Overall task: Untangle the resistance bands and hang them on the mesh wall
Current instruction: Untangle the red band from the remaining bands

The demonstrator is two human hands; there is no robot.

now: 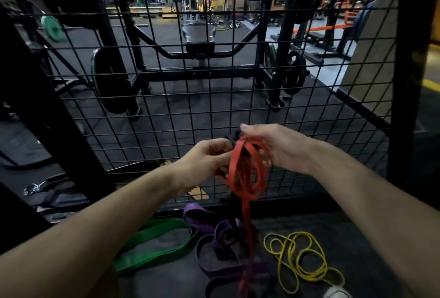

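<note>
A tangled red resistance band [247, 174] hangs in several loops between my hands, its tail dropping to the floor. My left hand [207, 157] pinches something dark at the bundle's left side. My right hand [273, 147] grips the top of the red loops from the right. Both hands are just in front of the black mesh wall [166, 107]. On the floor below lie a green band [154, 243], a purple band [219, 233] crossed by the red tail, and a thin yellow band [300, 257].
A thick black post [404, 83] frames the mesh on the right and a slanted black beam [47, 119] stands at the left. Behind the mesh are a weight rack with plates [112, 83]. A white shoe tip [335, 293] shows at the bottom.
</note>
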